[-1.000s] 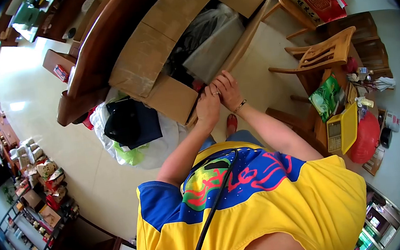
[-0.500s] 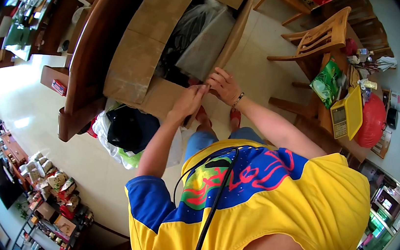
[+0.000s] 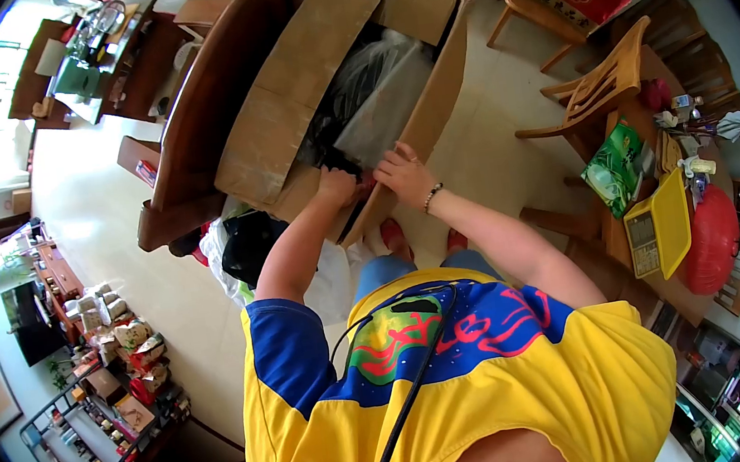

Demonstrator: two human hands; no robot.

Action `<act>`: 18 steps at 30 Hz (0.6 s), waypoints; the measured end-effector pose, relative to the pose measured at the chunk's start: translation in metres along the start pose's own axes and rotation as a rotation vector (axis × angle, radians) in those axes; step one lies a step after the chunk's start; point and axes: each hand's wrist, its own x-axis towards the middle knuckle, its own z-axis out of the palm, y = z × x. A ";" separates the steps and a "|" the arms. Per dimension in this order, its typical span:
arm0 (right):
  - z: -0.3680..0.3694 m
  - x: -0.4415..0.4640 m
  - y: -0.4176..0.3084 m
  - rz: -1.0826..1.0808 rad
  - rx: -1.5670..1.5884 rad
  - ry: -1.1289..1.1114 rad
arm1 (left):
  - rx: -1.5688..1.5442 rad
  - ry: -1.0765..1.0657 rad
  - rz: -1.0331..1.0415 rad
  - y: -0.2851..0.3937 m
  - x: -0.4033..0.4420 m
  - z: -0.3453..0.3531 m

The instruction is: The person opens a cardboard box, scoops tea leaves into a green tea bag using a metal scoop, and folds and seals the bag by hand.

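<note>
A large cardboard box (image 3: 303,83) stands with its top partly open, its left flap lying inward. Grey plastic sheeting (image 3: 386,92) and dark, clear-wrapped contents (image 3: 342,134) show in the gap. My left hand (image 3: 339,185) is closed at the box's near end, fingers curled over the near flap and partly hidden. My right hand (image 3: 405,177) grips the near right edge of the box, fingers bent over the rim. A beaded bracelet (image 3: 433,195) circles my right wrist. A dark slit shows along the near corner, between and below the hands.
A wooden bench (image 3: 180,129) runs along the box's left side. White and black bags (image 3: 249,247) lie on the floor near my left forearm. To the right stand a wooden chair (image 3: 601,81) and a table bearing a green package (image 3: 616,168) and a yellow tray (image 3: 678,223).
My hands, close together at the near corner before, are now farther apart. The left hand has moved over the near flap; the right hand has turned palm down on the rim. The view has shifted.
</note>
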 end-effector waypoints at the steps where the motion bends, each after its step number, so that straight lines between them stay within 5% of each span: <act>1: 0.004 0.003 0.005 -0.003 -0.007 0.013 | -0.034 -0.007 -0.004 0.002 -0.002 -0.005; 6: 0.006 0.013 0.018 -0.080 0.138 -0.252 | -0.028 0.032 -0.051 0.012 -0.008 -0.020; 18: -0.011 -0.011 0.044 -0.220 0.264 -0.276 | -0.048 0.381 -0.064 0.043 -0.025 -0.059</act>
